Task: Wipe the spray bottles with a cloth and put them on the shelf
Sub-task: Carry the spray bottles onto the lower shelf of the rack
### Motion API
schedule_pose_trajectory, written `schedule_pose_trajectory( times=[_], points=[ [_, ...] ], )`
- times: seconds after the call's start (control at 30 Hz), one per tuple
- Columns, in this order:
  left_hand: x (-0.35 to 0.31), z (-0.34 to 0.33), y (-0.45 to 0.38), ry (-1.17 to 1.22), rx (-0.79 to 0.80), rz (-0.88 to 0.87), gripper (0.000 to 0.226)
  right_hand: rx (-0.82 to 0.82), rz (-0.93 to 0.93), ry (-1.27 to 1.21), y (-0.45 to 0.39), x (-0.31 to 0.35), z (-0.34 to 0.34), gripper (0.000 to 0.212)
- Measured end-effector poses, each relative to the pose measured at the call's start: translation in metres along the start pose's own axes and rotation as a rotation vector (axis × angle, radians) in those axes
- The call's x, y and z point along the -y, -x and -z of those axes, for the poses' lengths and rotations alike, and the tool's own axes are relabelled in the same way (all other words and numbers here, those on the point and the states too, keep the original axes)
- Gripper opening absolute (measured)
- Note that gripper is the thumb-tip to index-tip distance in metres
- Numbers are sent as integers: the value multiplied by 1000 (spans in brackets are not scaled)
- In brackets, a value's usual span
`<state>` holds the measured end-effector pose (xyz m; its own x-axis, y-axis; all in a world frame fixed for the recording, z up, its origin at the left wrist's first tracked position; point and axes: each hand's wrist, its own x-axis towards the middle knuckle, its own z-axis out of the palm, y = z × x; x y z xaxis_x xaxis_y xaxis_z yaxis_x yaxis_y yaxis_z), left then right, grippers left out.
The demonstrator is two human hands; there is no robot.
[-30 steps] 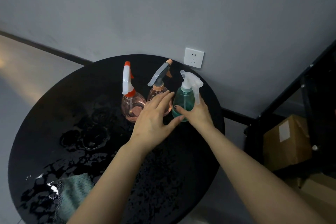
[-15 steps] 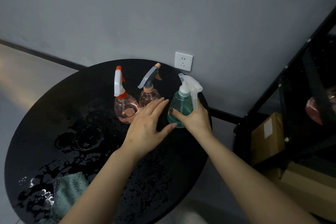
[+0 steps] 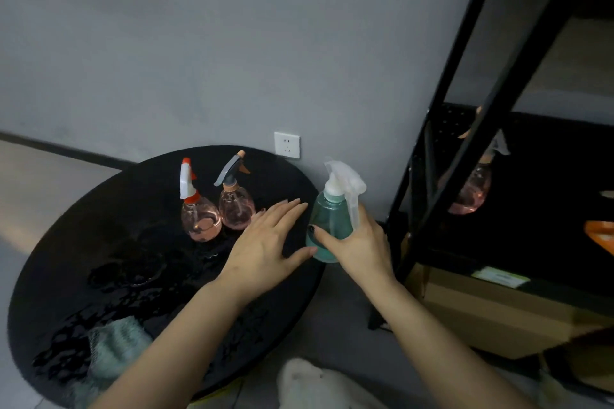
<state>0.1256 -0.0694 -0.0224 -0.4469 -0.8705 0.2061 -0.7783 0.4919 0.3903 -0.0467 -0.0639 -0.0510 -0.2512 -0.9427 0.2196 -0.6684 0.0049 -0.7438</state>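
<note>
In the head view, the right hand had its grip closed round the body of the green spray bottle, thumb across the front and fingers curled behind, holding it upright at the right rim of the round black tabletop, between that rim and the black shelf. Whether the bottle's base rested on the tabletop or hung just past its edge could not be told. The left hand lay flat and slack over the tabletop just left of the green bottle, fingers straight and spread, its grip open and holding nothing; its thumb tip was near the bottle's base. Further left on the tabletop stood two pink spray bottles side by side, one with a white and orange trigger and one with a grey trigger, both upright and just beyond the left hand's fingertips. The tabletop surface around them looked wet. A pale green cloth lay crumpled at the near left rim of the tabletop, partly under the left forearm. On the shelf, right of the tabletop, another pink spray bottle stood behind the frame.
</note>
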Motion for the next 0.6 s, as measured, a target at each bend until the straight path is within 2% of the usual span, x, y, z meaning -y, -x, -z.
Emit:
schedule_pose_trajectory(
  times=[0.33, 0.6],
  points=[
    [-108, 0, 8, 57, 30, -115, 72, -26, 49, 44, 48, -33, 116, 73],
    [-170, -14, 0, 52, 69, -243, 71, -117, 2, 120, 61, -74, 185, 77]
  ],
)
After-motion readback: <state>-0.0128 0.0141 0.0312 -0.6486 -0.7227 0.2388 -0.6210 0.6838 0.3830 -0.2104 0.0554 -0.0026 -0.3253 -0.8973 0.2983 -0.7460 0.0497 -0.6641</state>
